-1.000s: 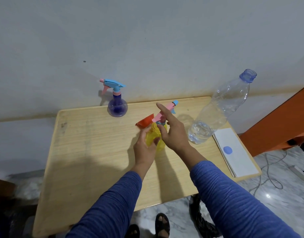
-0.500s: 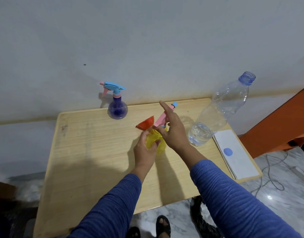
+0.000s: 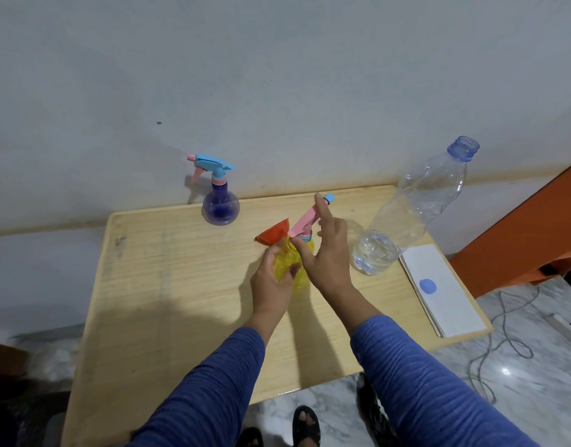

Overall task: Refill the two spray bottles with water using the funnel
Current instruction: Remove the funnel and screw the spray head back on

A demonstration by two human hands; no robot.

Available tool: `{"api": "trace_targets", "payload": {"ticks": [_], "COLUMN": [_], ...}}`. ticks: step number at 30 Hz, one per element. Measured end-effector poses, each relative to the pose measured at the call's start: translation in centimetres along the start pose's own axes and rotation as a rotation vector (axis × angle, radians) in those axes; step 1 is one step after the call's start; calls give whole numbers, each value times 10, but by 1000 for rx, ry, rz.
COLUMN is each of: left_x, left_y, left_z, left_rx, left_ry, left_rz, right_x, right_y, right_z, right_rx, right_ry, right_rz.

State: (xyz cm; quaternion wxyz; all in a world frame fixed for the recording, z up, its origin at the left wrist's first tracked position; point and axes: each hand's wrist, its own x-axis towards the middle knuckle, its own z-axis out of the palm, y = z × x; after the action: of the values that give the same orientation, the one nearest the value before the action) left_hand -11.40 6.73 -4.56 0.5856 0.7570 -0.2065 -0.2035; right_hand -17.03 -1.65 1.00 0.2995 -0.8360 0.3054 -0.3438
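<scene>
In the head view, the yellow spray bottle (image 3: 289, 264) stands near the middle of the wooden worktop (image 3: 181, 301), most of its body hidden behind the two hands. The left hand (image 3: 271, 282) curls round the bottle's side, its grip clamped on the yellow body with the thumb pressed on the front. The right hand (image 3: 329, 253) sits at the bottle's neck, thumb and curled fingers pinching the collar under the pink trigger head (image 3: 305, 219) while the forefinger stretches straight up along it; the collar itself is covered, so whether it is screwed on cannot be told. The red funnel (image 3: 272, 233) lies tilted just behind the left hand, its spout hidden. The purple spray bottle (image 3: 220, 206) stands upright at the worktop's far edge by the wall, well apart from the hands. The large clear water bottle (image 3: 413, 211) stands uncapped to the right, water only in its lower part. A white pad with a blue dot (image 3: 442, 288) lies at the right edge, its near corner overhanging. Blue sleeves run out of frame below.
</scene>
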Motion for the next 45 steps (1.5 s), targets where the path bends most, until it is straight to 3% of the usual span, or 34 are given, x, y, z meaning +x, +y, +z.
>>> {"api": "trace_targets", "payload": {"ticks": [4,13,19,21,24,28,32,37,45], "left_x": [-1,-15,-27,-32,-43,-61,-68,-67,-67], "left_y": [0,-11,-42,-49,-61,-73,-81,-87,-86], "left_z": [1,-8,-31,-39,-45,-42,-37,-37,-36], "left_rx": [-28,-53,312,477,713,825,890,909,938], "left_ry": [2,-76,200,256,279,304,309,302,302], "left_rz": [3,61,51,-32,-296,-498,-521,-530,-540], "right_x": [5,30,47,49,44,35,28,24,24], "right_y": [1,-8,-18,-19,-17,-6,11,30,37], "right_z": [1,-1,-6,-6,-4,3,8,10,11], "right_rx": [-65,148,295,374,488,651,734,843,843], "right_ry": [68,-147,-382,-506,-629,-799,-914,-929,-950], "right_rz": [22,-17,52,79,138,356,529,745,792]}}
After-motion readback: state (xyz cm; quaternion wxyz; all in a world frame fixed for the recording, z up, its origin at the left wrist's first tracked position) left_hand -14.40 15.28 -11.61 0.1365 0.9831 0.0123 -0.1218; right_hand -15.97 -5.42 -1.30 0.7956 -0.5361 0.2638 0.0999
